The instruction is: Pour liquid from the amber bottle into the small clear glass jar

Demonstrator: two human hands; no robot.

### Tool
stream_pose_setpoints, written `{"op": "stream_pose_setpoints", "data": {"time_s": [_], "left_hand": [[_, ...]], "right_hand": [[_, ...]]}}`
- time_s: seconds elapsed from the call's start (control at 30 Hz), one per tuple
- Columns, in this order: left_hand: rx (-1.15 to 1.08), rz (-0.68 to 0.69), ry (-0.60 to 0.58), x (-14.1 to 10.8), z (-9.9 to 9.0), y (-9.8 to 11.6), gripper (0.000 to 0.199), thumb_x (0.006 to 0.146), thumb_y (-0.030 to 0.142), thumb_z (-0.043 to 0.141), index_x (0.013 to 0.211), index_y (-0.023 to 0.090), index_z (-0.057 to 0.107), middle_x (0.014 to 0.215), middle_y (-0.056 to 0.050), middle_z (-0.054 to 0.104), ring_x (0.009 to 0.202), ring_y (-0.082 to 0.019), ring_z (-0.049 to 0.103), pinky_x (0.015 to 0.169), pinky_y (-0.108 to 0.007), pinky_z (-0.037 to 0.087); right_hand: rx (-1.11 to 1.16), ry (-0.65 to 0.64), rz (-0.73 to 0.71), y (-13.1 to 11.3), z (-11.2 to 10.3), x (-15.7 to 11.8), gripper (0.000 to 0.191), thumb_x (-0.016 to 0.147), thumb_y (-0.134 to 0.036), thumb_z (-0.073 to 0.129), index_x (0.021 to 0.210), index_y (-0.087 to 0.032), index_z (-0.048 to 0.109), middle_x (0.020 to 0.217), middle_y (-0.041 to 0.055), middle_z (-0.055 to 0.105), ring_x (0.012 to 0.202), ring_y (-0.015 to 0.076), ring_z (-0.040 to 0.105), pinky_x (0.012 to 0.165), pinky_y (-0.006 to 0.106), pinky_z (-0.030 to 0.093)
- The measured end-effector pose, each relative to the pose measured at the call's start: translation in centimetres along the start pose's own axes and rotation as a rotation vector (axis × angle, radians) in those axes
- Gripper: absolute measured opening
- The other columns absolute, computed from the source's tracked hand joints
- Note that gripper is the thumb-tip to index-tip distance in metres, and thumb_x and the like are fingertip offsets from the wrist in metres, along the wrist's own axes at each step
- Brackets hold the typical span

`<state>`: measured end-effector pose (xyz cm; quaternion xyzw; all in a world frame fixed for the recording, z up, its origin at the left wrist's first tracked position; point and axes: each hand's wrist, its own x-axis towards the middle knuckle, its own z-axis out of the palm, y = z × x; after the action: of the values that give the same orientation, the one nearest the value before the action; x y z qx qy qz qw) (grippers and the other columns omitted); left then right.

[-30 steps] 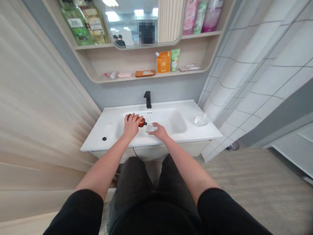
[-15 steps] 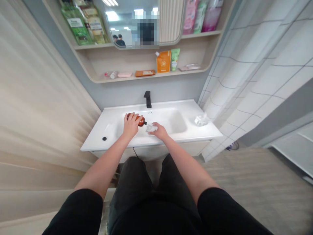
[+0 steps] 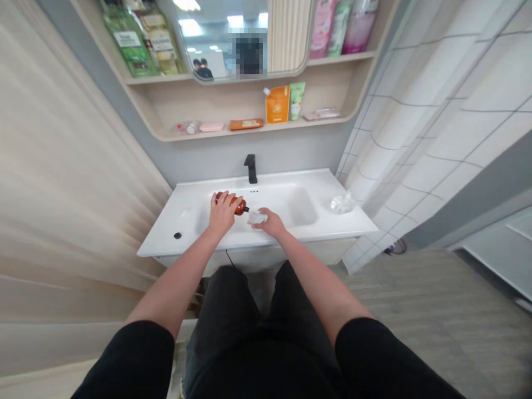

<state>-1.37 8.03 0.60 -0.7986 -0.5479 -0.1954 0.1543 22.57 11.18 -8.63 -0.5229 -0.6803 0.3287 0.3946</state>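
Note:
My left hand [image 3: 223, 213] is wrapped over an amber bottle [image 3: 240, 206], which is tipped on its side with its dark neck pointing right. Close to that neck, my right hand [image 3: 271, 223] grips a small clear, whitish piece that looks like a cotton pad or a little cup [image 3: 256, 216]; its exact kind is hard to tell. Both hands are over the front of the white sink basin [image 3: 302, 206]. A round black cap [image 3: 178, 235] lies on the counter at the left. Whether liquid leaves the bottle cannot be made out.
A black faucet [image 3: 251, 168] rises behind the basin. Clear crumpled plastic [image 3: 342, 203] lies on the counter's right side. Above is a shelf unit [image 3: 199, 136] with an orange pouch [image 3: 277, 105], a green tube [image 3: 296, 101] and several bottles. Curtains hang at both sides.
Hardly anything differs: both hands, the bottle and the small clear piece keep nearly the same places. The camera view has shifted very slightly.

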Motion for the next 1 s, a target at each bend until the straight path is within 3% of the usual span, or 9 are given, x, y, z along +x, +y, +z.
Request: {"op": "stream_pose_setpoints", "data": {"time_s": [0.53, 1.0], "left_hand": [[0.000, 0.014, 0.004, 0.16, -0.22, 0.15, 0.065, 0.099, 0.013, 0.048, 0.159, 0.034, 0.061, 0.161, -0.012, 0.063, 0.160, -0.037, 0.042, 0.137, -0.067, 0.016], [0.043, 0.050, 0.026, 0.25, -0.42, -0.17, 0.062, 0.099, 0.012, 0.048, 0.156, 0.032, 0.064, 0.159, -0.014, 0.065, 0.159, -0.038, 0.045, 0.136, -0.070, 0.018]], "right_hand": [[-0.010, -0.009, -0.010, 0.05, -0.01, -0.06, 0.075, 0.065, -0.039, 0.104, 0.132, -0.030, 0.072, 0.125, 0.0033, 0.081, 0.112, 0.0298, 0.078, 0.107, 0.046, 0.060], [-0.026, -0.013, 0.005, 0.05, 0.06, 0.01, 0.076, 0.066, -0.039, 0.104, 0.134, -0.030, 0.071, 0.129, 0.0038, 0.080, 0.119, 0.0312, 0.076, 0.110, 0.046, 0.058]]}}
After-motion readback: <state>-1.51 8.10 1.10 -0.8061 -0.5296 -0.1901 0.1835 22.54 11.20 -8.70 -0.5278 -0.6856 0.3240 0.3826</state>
